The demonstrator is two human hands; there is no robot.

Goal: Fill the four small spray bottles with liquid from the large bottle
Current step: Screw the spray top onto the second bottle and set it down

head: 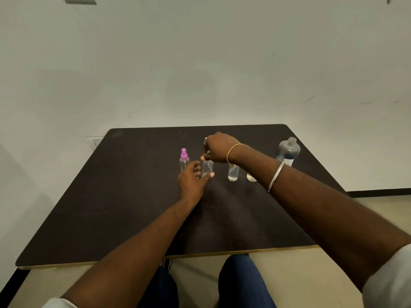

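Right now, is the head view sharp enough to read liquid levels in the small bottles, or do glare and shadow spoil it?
Head view: dim, flat light, no glare, wide-angle stretch near the edges. The clear small spray bottle in the left hand and right hand is soft, level unreadable; the clear small bottle to its right shows liquid.

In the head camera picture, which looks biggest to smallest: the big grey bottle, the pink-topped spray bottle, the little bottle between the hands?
1. Big grey bottle, clearly largest, though farthest away.
2-3. Pink-topped spray bottle and little bottle: alike; the right hand hides the little one's top, so unranked.
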